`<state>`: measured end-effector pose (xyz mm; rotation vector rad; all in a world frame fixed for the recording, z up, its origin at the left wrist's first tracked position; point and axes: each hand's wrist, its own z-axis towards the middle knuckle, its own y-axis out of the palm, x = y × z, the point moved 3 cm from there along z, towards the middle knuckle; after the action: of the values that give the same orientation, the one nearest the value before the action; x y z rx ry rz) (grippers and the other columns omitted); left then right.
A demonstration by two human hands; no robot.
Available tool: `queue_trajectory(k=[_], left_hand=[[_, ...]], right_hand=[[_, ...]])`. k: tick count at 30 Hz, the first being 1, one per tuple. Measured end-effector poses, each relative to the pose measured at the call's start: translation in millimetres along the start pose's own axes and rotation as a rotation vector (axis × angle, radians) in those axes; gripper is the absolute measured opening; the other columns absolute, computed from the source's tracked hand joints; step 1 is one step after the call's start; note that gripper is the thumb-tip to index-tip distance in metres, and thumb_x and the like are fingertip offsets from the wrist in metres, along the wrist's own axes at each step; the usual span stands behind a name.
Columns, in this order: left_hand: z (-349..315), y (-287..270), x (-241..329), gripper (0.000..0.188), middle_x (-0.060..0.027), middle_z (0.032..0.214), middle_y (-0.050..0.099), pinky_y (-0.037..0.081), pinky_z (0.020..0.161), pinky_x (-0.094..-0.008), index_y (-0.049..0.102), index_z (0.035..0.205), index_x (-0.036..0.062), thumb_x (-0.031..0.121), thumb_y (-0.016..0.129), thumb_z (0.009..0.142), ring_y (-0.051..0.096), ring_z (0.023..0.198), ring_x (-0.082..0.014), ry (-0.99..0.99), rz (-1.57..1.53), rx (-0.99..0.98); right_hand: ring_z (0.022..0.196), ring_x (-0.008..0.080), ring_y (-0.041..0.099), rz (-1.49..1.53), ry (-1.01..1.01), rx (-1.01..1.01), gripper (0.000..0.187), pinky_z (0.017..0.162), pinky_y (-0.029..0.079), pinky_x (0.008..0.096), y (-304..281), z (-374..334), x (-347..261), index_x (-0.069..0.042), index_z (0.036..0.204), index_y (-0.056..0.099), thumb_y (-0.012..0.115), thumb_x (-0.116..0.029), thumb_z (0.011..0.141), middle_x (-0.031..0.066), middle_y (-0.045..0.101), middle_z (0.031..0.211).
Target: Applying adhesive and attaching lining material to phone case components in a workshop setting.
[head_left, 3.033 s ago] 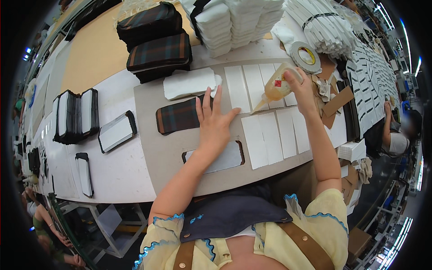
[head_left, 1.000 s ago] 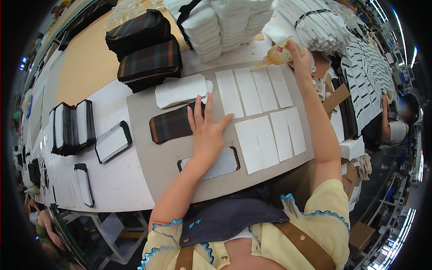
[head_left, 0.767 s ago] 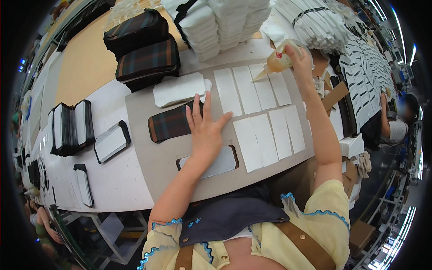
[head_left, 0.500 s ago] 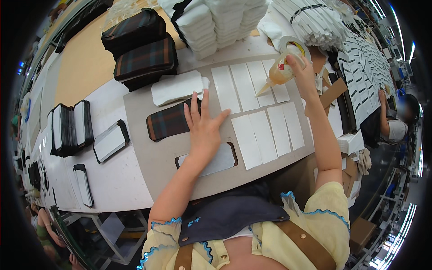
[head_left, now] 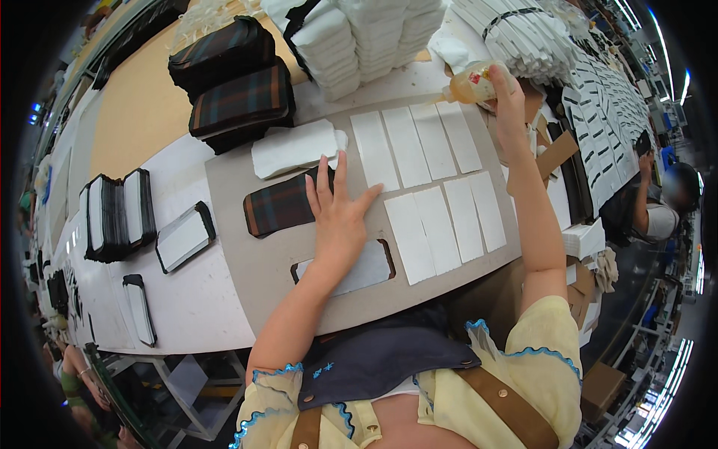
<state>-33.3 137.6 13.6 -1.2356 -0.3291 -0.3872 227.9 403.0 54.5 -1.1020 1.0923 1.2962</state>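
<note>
My right hand (head_left: 511, 116) is wrapped round a squeeze bottle (head_left: 471, 84) of yellowish liquid, tipped sideways with its nozzle pointing left. The bottle is beyond the far row of white strips (head_left: 408, 146). A nearer row of white strips (head_left: 435, 230) lies below it on the grey board (head_left: 243, 280). My left hand (head_left: 340, 224) rests with fingers spread. Its fingertips overlap a dark plaid fabric piece (head_left: 277, 209), and its thumb is at a strip's lower end. Under my left wrist lies a pale panel with dark corners (head_left: 363, 268), partly hidden.
White pieces (head_left: 295, 148) lie stacked beyond the plaid one. Two plaid stacks (head_left: 243, 101) and a tall white stack (head_left: 329, 56) stand at the back. Dark-edged pieces (head_left: 116, 217) are bundled at left, with loose ones (head_left: 185, 238) nearby. Another person (head_left: 658, 213) sits at far right.
My right hand has raised the bottle away from the far strips, back and slightly right, tilting it nearly level. My left hand has stayed in place.
</note>
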Motion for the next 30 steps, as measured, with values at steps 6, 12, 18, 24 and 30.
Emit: queue_trajectory(k=[6,12,18,24,30], left_hand=[[-2,2,-2,0.055,-0.0188,0.168,0.025,0.01,0.125,-0.0622,0.078,0.118,0.0227,-0.011,0.054,0.081,0.014,0.157,-0.0442,0.003,-0.005,0.018],[-1,2,0,0.053,-0.0187,0.168,0.025,0.009,0.125,-0.062,0.079,0.117,0.023,-0.009,0.055,0.083,0.014,0.157,-0.0439,0.0,-0.003,0.013],[-2,2,-1,0.053,-0.0184,0.168,0.025,0.009,0.125,-0.0618,0.079,0.117,0.0243,-0.009,0.055,0.083,0.014,0.157,-0.0438,-0.001,0.005,0.018],[-2,5,-1,0.054,-0.0183,0.168,0.025,0.008,0.125,-0.0617,0.078,0.118,0.0252,-0.009,0.056,0.082,0.014,0.157,-0.0441,0.007,0.014,0.03],[-1,2,1,0.056,-0.0146,0.168,0.026,0.006,0.126,-0.0609,0.078,0.119,0.0271,-0.009,0.056,0.083,0.014,0.157,-0.0424,-0.017,0.008,0.007]], right_hand=[[0.092,0.0141,0.067,-0.111,-0.01,0.014,0.069,0.078,0.056,0.0286,13,17,9,0.001,0.118,0.061,0.08,-0.057,0.087,0.0096,0.067,0.106],[0.087,0.0127,0.066,-0.166,-0.024,0.034,0.07,0.073,0.054,0.026,9,16,9,0.002,0.117,0.061,0.081,-0.058,0.086,0.0077,0.067,0.101],[0.087,0.012,0.064,-0.225,-0.011,-0.034,0.071,0.074,0.051,0.0243,5,-7,2,0.002,0.116,0.064,0.081,-0.059,0.085,0.0074,0.067,0.099],[0.093,0.0121,0.063,-0.391,0.033,-0.057,0.068,0.084,0.049,0.027,-12,-38,-9,0.001,0.115,0.066,0.076,-0.061,0.089,0.0049,0.068,0.099],[0.093,0.0125,0.065,-0.366,0.096,-0.102,0.062,0.082,0.05,0.0264,-25,-66,-9,-0.001,0.117,0.066,0.075,-0.056,0.092,0.006,0.07,0.103]])
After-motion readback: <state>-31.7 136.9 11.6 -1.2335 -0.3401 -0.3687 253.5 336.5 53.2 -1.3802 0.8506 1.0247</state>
